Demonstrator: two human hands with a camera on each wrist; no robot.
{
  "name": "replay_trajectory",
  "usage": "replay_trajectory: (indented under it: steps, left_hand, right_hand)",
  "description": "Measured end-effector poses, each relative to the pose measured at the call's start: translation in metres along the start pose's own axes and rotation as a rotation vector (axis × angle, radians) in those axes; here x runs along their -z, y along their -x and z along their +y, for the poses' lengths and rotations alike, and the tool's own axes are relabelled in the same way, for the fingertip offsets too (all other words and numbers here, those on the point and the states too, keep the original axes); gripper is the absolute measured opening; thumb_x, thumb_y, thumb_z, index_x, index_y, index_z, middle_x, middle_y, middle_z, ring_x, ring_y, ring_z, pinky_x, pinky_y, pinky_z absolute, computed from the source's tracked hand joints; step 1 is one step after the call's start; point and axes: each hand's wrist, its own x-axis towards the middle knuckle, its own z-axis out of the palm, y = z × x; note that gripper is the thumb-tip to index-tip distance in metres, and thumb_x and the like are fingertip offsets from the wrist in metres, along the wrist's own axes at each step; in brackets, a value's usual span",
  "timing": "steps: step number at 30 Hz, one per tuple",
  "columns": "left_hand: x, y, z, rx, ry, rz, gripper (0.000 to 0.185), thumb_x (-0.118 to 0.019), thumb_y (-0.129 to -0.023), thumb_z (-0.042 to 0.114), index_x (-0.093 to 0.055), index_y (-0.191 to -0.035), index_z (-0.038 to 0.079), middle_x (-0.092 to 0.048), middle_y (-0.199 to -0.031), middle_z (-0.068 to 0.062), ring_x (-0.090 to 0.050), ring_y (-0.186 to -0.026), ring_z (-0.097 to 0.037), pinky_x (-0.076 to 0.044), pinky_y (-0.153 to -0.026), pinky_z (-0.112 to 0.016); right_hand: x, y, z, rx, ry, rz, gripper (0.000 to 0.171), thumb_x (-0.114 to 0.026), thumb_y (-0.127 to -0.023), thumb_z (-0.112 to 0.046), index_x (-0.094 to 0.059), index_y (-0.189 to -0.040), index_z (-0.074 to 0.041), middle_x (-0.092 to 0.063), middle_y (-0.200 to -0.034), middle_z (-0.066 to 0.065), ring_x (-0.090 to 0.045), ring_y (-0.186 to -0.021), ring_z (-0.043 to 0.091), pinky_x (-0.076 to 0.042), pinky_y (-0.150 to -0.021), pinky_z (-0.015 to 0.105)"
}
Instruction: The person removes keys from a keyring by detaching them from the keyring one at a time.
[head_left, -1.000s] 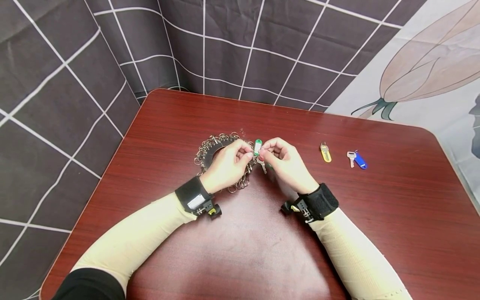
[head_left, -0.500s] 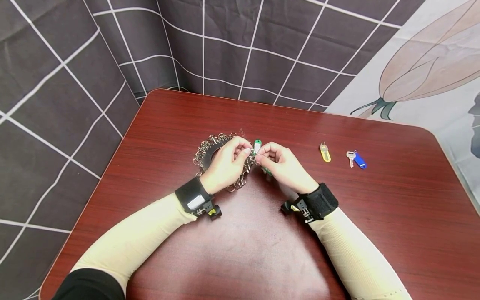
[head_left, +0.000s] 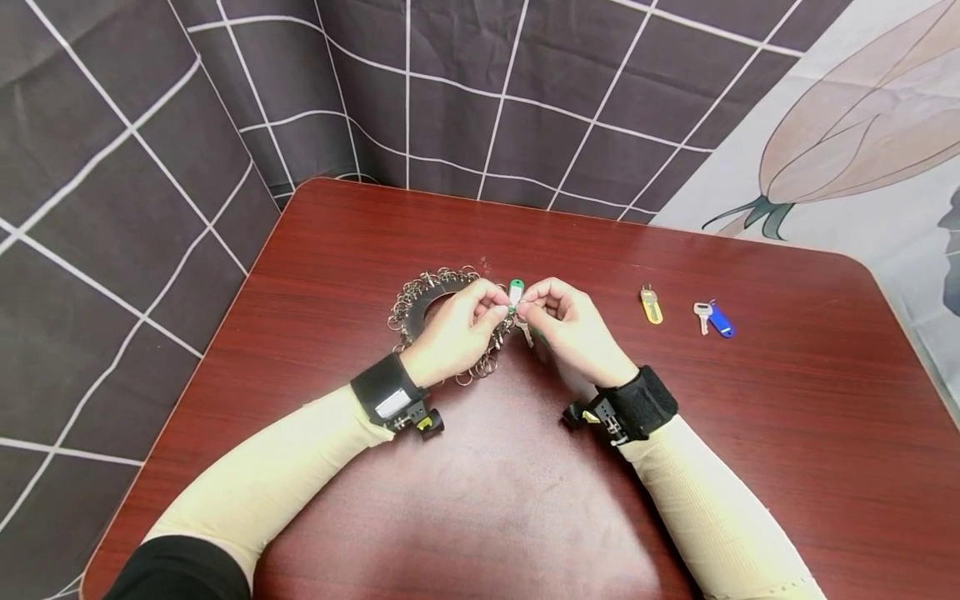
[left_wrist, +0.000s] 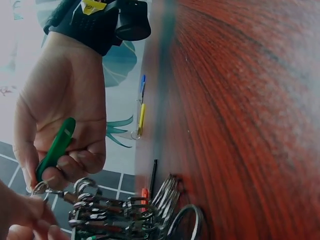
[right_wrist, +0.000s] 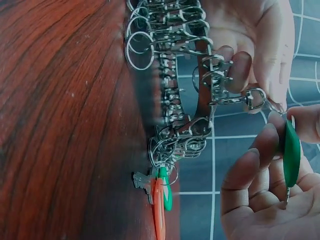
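We find the right hand (head_left: 572, 327) pinching a green plastic key tag (head_left: 515, 293) above the dark red wooden table (head_left: 750, 433); the left hand (head_left: 456, 329) pinches a metal clip (right_wrist: 250, 97) of the large ring of steel keyrings (head_left: 420, 296) beside it. Well to the right lie a yellow-tagged key (head_left: 650, 305) and a blue-tagged key (head_left: 716, 318).
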Motion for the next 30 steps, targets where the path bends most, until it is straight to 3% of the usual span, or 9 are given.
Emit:
replay_trajectory:
  steps: [7,14,21,24,30]
  left_hand:
    - [0.0018,-0.0005,-0.0033,-0.016,-0.075,-0.039,0.013,-0.063,-0.093,0.013,-0.067,-0.106,0.011,-0.058,-0.074,0.004,-0.053,-0.065,-0.010,-0.045,-0.059,-0.027]
    - [0.0016,-0.0012,-0.0043,0.009,-0.109,-0.053,0.006,-0.065,-0.093,0.017,-0.063,-0.098,0.014,-0.058,-0.075,0.004,-0.054,-0.067,-0.009,-0.046,-0.061,-0.026]
    - [0.0007,0.0001,-0.0043,0.022,-0.102,-0.023,0.004,-0.062,-0.094,0.016,-0.061,-0.098,0.013,-0.059,-0.078,0.003,-0.056,-0.071,-0.010,-0.047,-0.064,-0.026]
    - [0.0005,0.0006,-0.0031,0.036,-0.091,-0.005,0.004,-0.060,-0.095,0.015,-0.060,-0.098,0.013,-0.060,-0.082,0.003,-0.057,-0.075,-0.010,-0.048,-0.068,-0.027]
    - [-0.0002,0.0007,-0.0021,0.056,-0.050,0.023,0.004,-0.058,-0.096,0.013,-0.057,-0.100,0.012,-0.061,-0.088,0.001,-0.058,-0.078,-0.011,-0.048,-0.071,-0.028]
  right_hand:
    - [-0.0018,0.0012,-0.0016,0.015,-0.029,0.006,0.010,-0.062,-0.092,-0.006,-0.060,-0.100,0.000,-0.064,-0.087,0.012,-0.056,-0.071,0.026,-0.044,-0.059,0.023]
    - [-0.0005,0.0002,0.0003,0.026,-0.023,0.016,0.011,-0.061,-0.093,-0.006,-0.060,-0.101,0.001,-0.064,-0.088,0.013,-0.058,-0.074,0.027,-0.046,-0.062,0.026]
    - [0.0000,0.0003,0.0005,0.022,-0.020,0.011,0.011,-0.061,-0.093,-0.007,-0.060,-0.102,0.000,-0.064,-0.090,0.012,-0.059,-0.077,0.029,-0.048,-0.065,0.026]
    - [-0.0002,0.0008,-0.0004,0.004,-0.017,-0.010,0.012,-0.061,-0.093,-0.009,-0.059,-0.102,-0.001,-0.063,-0.091,0.018,-0.058,-0.072,0.028,-0.047,-0.060,0.028]
    - [-0.0022,0.0014,0.0001,-0.048,-0.029,-0.069,0.011,-0.059,-0.095,-0.010,-0.057,-0.103,-0.002,-0.055,-0.085,0.026,-0.050,-0.057,0.034,-0.047,-0.045,0.043]
